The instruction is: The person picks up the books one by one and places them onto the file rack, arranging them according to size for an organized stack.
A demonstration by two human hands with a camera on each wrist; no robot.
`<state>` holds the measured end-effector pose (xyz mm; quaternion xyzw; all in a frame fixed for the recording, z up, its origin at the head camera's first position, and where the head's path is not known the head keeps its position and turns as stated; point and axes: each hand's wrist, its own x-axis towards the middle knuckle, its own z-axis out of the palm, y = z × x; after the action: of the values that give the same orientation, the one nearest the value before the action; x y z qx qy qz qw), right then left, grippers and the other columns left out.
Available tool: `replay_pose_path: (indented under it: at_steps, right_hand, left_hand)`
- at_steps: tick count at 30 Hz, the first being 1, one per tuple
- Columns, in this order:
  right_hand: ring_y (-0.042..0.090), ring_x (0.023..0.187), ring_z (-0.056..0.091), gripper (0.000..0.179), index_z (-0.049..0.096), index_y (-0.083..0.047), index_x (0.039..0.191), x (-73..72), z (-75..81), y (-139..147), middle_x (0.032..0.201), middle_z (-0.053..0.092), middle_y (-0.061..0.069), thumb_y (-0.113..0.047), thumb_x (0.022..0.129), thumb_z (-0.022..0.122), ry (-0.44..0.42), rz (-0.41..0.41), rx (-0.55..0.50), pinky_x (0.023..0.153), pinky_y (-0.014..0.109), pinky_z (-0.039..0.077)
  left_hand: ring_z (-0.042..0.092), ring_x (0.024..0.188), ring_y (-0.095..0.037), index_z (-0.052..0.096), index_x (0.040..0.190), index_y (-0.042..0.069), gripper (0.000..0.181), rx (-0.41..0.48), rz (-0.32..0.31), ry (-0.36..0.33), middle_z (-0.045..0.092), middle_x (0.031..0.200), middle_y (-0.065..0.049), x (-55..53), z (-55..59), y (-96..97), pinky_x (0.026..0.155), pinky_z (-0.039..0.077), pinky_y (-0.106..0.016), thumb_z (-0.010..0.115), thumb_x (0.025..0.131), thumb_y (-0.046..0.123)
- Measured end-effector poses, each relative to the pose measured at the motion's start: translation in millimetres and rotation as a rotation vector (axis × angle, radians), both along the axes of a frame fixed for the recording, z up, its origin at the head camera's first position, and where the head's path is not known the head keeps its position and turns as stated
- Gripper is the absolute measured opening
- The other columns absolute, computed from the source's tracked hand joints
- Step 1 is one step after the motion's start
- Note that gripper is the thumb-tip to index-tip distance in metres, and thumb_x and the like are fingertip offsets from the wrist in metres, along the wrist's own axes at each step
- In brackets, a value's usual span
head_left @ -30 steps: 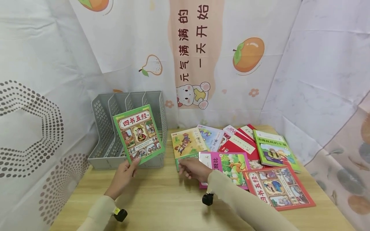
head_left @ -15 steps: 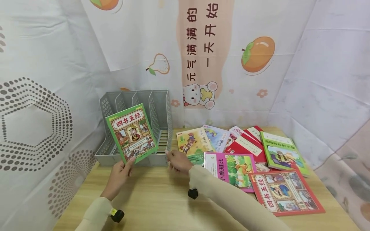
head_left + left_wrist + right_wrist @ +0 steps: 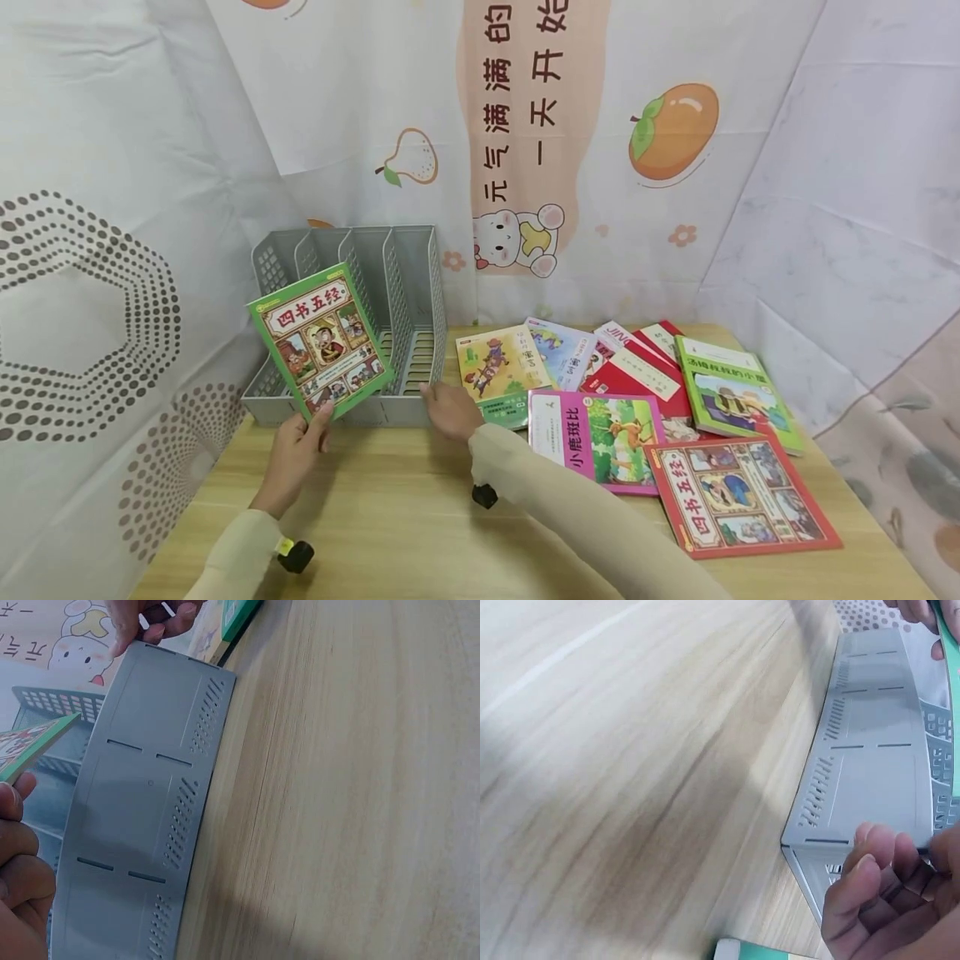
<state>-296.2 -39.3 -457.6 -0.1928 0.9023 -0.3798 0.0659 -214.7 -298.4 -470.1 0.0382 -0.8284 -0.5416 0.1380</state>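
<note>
My left hand (image 3: 291, 457) pinches a green-bordered picture book (image 3: 322, 337) by its lower edge, thumb in front. The book is tilted, its illustrated cover facing me, and it overlaps the left compartments of a grey file rack (image 3: 408, 412). In the left wrist view, the book's corner (image 3: 37, 746) stands above the rack's front wall (image 3: 142, 780). My right hand (image 3: 453, 412) holds the rack's front right corner, its other fingers (image 3: 855, 889) curled below the rim. Beside this hand lies a yellow-and-green book (image 3: 502, 375) on the table.
The rack's visible slots show slatted floors, separated by perforated dividers (image 3: 393, 292). Right of it, several books lie overlapping: a pink-bordered one (image 3: 592, 442), a red-bordered one (image 3: 742, 500), a green one (image 3: 738, 396) and red ones (image 3: 637, 379). A printed curtain (image 3: 337, 108) hangs behind the wooden table (image 3: 420, 517).
My right hand has moved left from beside the yellow-and-green book to the rack's front right corner. The left hand has carried the green-bordered book left across the front of the rack.
</note>
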Motion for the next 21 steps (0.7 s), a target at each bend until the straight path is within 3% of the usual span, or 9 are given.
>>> replay_pose_path:
  at_steps: [4,9,15,19,21]
  right_hand:
    - [0.033,0.097,0.071,0.049,0.064,-0.003,0.133,-3.1,2.1,-1,0.111,0.072,0.014,-0.037,0.113,0.035,0.038,0.001,0.099,0.085,0.048,0.055]
    - [0.032,0.107,0.070,0.047,0.068,-0.012,0.133,-4.2,0.1,-4,0.121,0.073,0.008,-0.040,0.112,0.037,0.071,-0.036,0.201,0.084,0.050,0.056]
    - [0.034,0.098,0.071,0.045,0.066,-0.017,0.137,0.8,-3.6,-12,0.121,0.073,0.007,-0.040,0.112,0.037,0.025,-0.098,0.182,0.073,0.050,0.056]
    - [0.036,0.109,0.068,0.045,0.064,-0.017,0.141,-0.2,-0.5,-11,0.129,0.070,0.007,-0.039,0.112,0.037,-0.012,-0.101,0.141,0.083,0.052,0.055]
    - [0.033,0.106,0.069,0.047,0.061,-0.014,0.143,-0.8,2.1,-8,0.129,0.069,0.007,-0.038,0.112,0.035,-0.063,-0.080,0.099,0.085,0.050,0.054]
  left_hand:
    - [0.037,0.051,-0.014,0.054,0.077,-0.001,0.057,-0.003,0.015,0.010,0.056,0.069,-0.024,0.6,-0.3,-3.2,0.049,0.036,-0.031,0.050,0.108,0.047]
    - [0.037,0.051,-0.017,0.054,0.077,0.000,0.058,-0.015,0.030,0.031,0.054,0.065,-0.014,1.7,-1.7,-7.0,0.050,0.037,-0.033,0.050,0.107,0.050]
    - [0.036,0.049,-0.018,0.054,0.077,-0.002,0.059,-0.018,0.056,0.043,0.053,0.064,-0.015,-0.1,0.8,-12.9,0.050,0.036,-0.034,0.049,0.108,0.048]
    - [0.036,0.049,-0.017,0.054,0.077,-0.002,0.059,-0.037,0.078,0.027,0.054,0.065,-0.015,-3.4,6.0,-13.7,0.049,0.036,-0.033,0.048,0.108,0.049]
    - [0.037,0.049,-0.017,0.055,0.077,-0.002,0.059,-0.038,0.074,0.024,0.054,0.065,-0.013,-6.1,8.3,-13.0,0.049,0.037,-0.033,0.048,0.108,0.048]
